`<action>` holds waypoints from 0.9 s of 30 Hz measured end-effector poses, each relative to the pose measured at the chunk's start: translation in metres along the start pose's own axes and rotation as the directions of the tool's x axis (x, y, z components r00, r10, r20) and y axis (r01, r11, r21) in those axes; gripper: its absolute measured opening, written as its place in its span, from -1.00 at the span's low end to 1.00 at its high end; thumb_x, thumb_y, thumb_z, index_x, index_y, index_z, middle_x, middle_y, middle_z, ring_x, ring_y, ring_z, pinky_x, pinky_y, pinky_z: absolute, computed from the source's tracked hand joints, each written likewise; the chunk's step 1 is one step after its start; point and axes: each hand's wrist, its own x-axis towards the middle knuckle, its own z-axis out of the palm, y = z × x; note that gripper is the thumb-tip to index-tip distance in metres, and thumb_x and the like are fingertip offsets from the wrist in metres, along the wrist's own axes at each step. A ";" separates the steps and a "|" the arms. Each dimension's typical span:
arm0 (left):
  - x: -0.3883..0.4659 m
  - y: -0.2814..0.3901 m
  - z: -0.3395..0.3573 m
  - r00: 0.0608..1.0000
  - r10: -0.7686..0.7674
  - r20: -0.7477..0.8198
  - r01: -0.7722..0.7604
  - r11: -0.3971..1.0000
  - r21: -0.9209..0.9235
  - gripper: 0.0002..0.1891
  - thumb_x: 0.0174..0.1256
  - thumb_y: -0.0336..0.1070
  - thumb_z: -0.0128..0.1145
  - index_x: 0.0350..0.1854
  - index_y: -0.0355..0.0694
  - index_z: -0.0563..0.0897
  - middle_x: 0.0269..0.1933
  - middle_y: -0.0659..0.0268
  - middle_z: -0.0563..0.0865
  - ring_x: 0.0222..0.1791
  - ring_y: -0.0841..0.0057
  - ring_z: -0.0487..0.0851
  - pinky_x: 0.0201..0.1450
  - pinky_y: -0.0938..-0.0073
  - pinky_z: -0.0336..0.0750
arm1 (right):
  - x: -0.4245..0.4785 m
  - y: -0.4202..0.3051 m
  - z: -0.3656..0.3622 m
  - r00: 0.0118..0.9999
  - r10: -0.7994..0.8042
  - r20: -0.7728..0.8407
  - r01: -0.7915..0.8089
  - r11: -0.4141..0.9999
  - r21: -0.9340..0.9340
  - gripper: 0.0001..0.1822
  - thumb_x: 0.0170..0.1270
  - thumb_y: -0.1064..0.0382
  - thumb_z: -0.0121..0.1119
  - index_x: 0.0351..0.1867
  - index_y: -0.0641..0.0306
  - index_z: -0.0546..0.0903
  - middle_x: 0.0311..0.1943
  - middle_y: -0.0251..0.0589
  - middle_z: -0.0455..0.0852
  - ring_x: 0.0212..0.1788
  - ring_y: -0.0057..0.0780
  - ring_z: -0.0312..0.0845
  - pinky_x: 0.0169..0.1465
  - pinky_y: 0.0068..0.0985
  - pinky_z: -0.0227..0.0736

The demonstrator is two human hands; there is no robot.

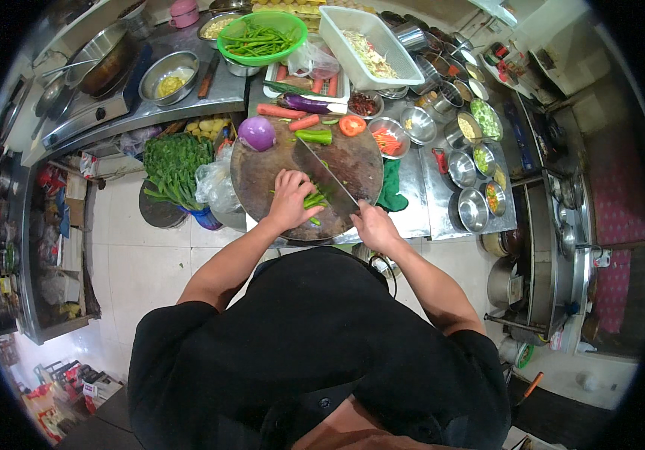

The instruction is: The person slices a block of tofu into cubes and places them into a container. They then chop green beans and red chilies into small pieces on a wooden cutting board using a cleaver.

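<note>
A round wooden chopping block [363, 160] lies before me. My right hand [376, 225] grips the handle of a cleaver [331, 179], whose broad blade slants up and left across the block. Beside the blade, my left hand [291, 197] presses green pepper pieces [314, 200] against the wood with bent fingers. Along the block's far side are a larger piece of green pepper [314, 136], a cut tomato [352, 125], a carrot piece [304, 122] and a purple onion [257, 134]. Behind them lies an eggplant [305, 103] with a pale cut end.
Steel bowls [473, 209] crowd the counter at right, some with chopped vegetables. A green cloth [392, 188] touches the block's right side. Farther back stand a green basket of peppers [302, 39] and a white basket [331, 34]. Leafy greens [176, 163] and a plastic bag [215, 180] are left.
</note>
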 end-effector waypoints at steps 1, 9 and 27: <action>-0.001 0.001 -0.002 1.000 -0.024 -0.006 0.024 1.000 -0.010 -0.62 -0.04 -0.19 0.57 -0.23 -0.14 0.64 0.00 0.22 0.55 0.22 0.12 0.47 0.36 -0.04 0.32 | -0.002 0.001 0.000 1.000 -0.004 -0.008 0.004 1.000 -0.002 -0.70 0.48 0.19 0.14 -0.08 0.48 0.49 -0.29 0.42 0.73 -0.13 0.41 0.66 -0.01 0.18 0.50; -0.015 -0.009 0.005 0.998 -0.046 0.042 0.049 0.996 -0.072 -0.67 -0.01 -0.33 0.50 -0.26 -0.18 0.58 0.01 0.14 0.54 0.17 0.05 0.48 0.24 0.03 0.41 | -0.027 -0.009 -0.018 0.999 0.008 0.032 -0.007 1.000 -0.018 -0.72 0.48 0.21 0.16 -0.11 0.48 0.49 -0.33 0.43 0.72 -0.17 0.43 0.65 -0.06 0.18 0.51; -0.012 -0.016 0.009 0.998 -0.057 0.013 0.058 0.990 -0.129 -0.72 0.03 -0.39 0.45 -0.28 -0.23 0.57 -0.05 0.10 0.53 0.13 0.03 0.48 0.22 0.10 0.42 | 0.000 -0.019 -0.016 0.997 0.000 0.071 0.005 0.997 -0.076 -0.71 0.48 0.21 0.15 -0.13 0.49 0.49 -0.35 0.40 0.72 -0.18 0.41 0.66 -0.08 0.17 0.51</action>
